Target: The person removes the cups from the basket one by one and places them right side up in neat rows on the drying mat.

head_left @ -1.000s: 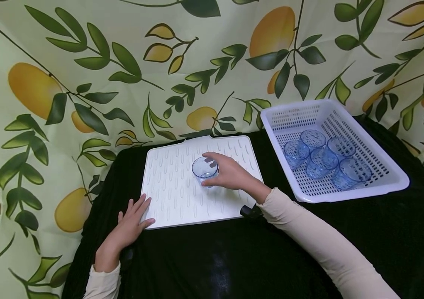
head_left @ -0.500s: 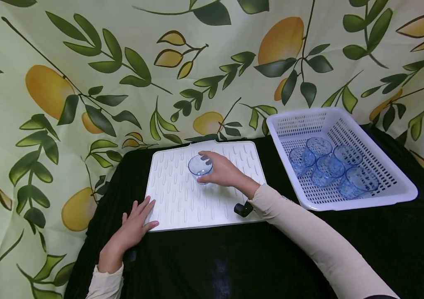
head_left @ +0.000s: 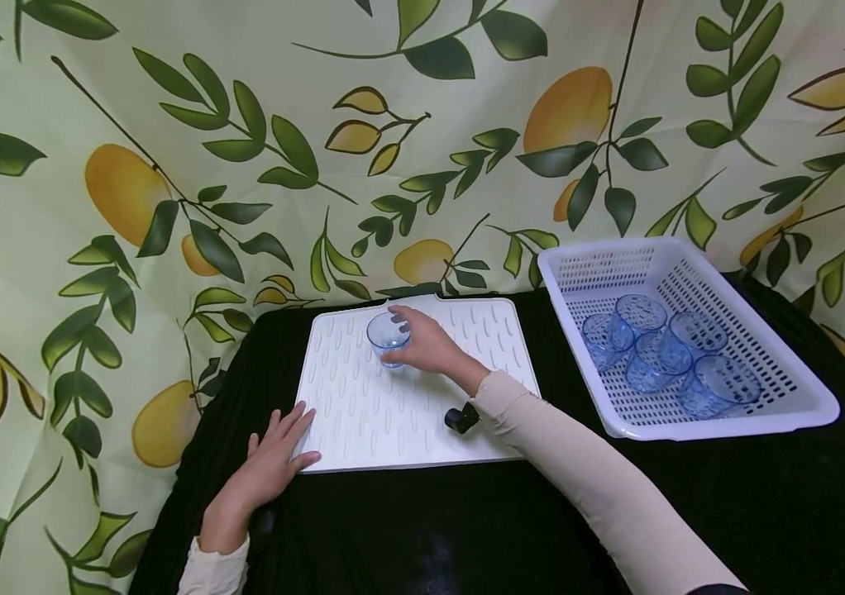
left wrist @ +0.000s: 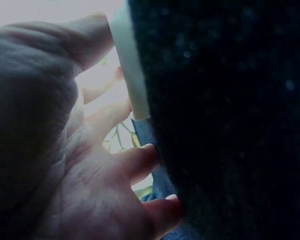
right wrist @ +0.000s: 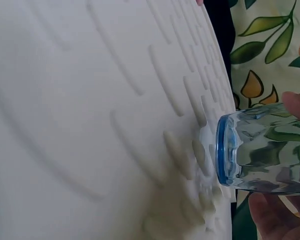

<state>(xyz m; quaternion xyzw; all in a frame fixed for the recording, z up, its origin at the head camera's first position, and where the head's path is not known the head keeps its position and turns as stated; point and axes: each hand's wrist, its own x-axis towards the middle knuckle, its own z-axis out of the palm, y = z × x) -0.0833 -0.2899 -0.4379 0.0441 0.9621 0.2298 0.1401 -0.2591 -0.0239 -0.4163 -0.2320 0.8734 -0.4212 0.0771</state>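
Note:
My right hand [head_left: 432, 345] grips a clear blue glass [head_left: 387, 332] from its right side, thumb in front and fingers behind. The glass is upright over the back left part of a white ribbed drying board [head_left: 408, 417]. In the right wrist view, the base of the glass [right wrist: 265, 150] is right at the ribbed surface. My left hand [head_left: 262, 467] rests at the board's front left corner with fingers spread and fairly straight. The left wrist view shows its thumb and fingers [left wrist: 132, 162] along the board's pale edge [left wrist: 132, 75].
A white perforated plastic basket [head_left: 728, 431] stands right of the board, holding several blue glasses [head_left: 716, 390]. Black cloth [head_left: 393, 537] covers the table. Behind it hangs a curtain [head_left: 244, 49] printed with fruit and leaves. A black wrist device [head_left: 461, 419] sits under the right wrist.
My right hand has carried the glass leftward and toward the back of the board. My left hand keeps its place at the corner. The head view has tilted upward.

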